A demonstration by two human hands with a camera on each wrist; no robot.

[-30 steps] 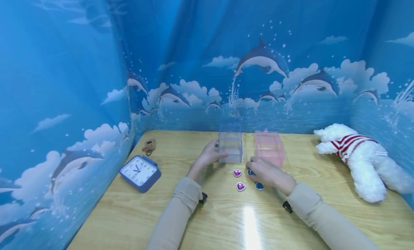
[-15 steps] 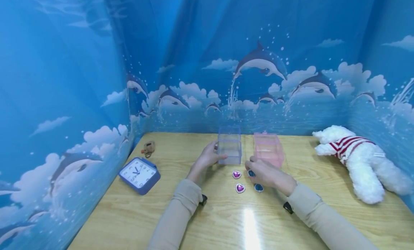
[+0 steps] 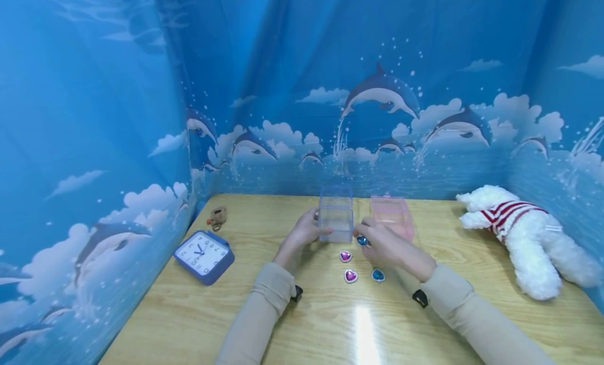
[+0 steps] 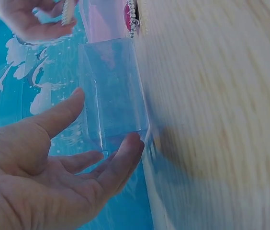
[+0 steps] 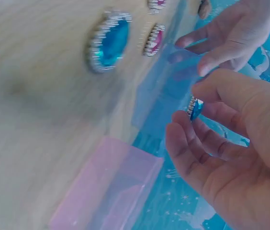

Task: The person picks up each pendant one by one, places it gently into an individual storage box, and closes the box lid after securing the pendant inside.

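My left hand [image 3: 304,231] holds the left side of a clear blue plastic box [image 3: 336,229] with its lid raised; its thumb lies along the front and the fingers at the side. Between thumb and fingertips, my right hand [image 3: 388,245] pinches a blue heart-shaped gem [image 5: 196,108] with a silvery beaded edge, just right of the blue box's front corner. Another blue heart gem [image 3: 378,275] lies on the table below that hand. Left of it lie two pink heart gems, one nearer the box [image 3: 345,256] and one closer to me [image 3: 351,276].
A clear pink box [image 3: 394,215], lid raised, stands right of the blue one, partly behind my right hand. A blue clock [image 3: 204,256] and a small brown trinket [image 3: 217,217] lie at left. A white plush toy [image 3: 528,239] lies at right. Dolphin-print curtains [image 3: 292,92] surround the table.
My right hand has lifted the blue heart gem from the table and moved it slightly away from me, toward the blue box. My left hand stays at the box.
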